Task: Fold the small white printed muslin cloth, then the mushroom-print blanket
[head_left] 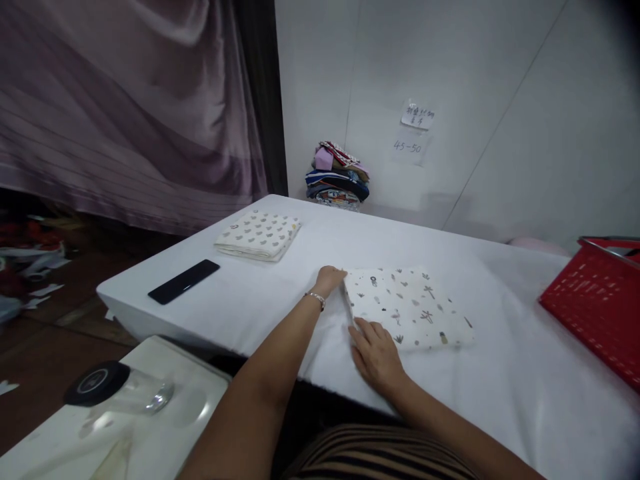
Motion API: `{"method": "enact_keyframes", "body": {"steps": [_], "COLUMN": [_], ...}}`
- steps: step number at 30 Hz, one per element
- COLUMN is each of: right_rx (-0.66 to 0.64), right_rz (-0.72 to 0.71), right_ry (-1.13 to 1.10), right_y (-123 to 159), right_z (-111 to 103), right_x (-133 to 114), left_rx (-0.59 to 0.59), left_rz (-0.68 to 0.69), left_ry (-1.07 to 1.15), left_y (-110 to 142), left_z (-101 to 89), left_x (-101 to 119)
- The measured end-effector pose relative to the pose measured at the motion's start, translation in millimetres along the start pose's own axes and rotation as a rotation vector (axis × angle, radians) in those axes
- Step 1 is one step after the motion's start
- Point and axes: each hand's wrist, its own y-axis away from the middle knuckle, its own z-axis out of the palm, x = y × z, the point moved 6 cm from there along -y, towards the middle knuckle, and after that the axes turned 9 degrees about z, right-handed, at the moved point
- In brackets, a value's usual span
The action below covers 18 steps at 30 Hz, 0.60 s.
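A white cloth [400, 307] with small grey and brown prints of palms, leaves and a pineapple lies folded into a rough rectangle on the white-covered table [500, 387]. My left hand [331, 280] pinches its far left corner; a bracelet circles that wrist. At the near left corner, my right hand [377, 353] has its fingers closed on the cloth's edge, the thumb side partly hidden. Farther left on the table sits another folded white cloth [260, 233] with grey prints, touched by neither hand.
A black phone-like slab [184, 281] lies at the table's left. A red plastic basket [595, 300] stands at the right edge. Folded fabrics [337, 177] are stacked by the wall. At lower left, a clear jar with a black lid [97, 383] lies on a white surface [165, 433].
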Motion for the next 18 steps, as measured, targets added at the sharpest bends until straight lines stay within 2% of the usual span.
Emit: {"method": "enact_keyframes", "body": {"steps": [4, 12, 18], "right_rx": [0.005, -0.012, -0.037], "right_rz": [-0.001, 0.006, 0.008], "right_ry": [-0.011, 0.000, 0.006], "right_y": [0.7, 0.7, -1.6], "right_z": [0.2, 4.5, 2.8], "right_x": [0.8, 1.6, 0.2], "left_rx": [0.001, -0.009, -0.006], "left_rz": [0.030, 0.059, 0.079], "left_ry": [-0.043, -0.197, -0.357], "left_y": [0.1, -2.8, 6.1], "left_z": [0.4, 7.9, 2.7], "left_x": [-4.0, 1.8, 15.8]}}
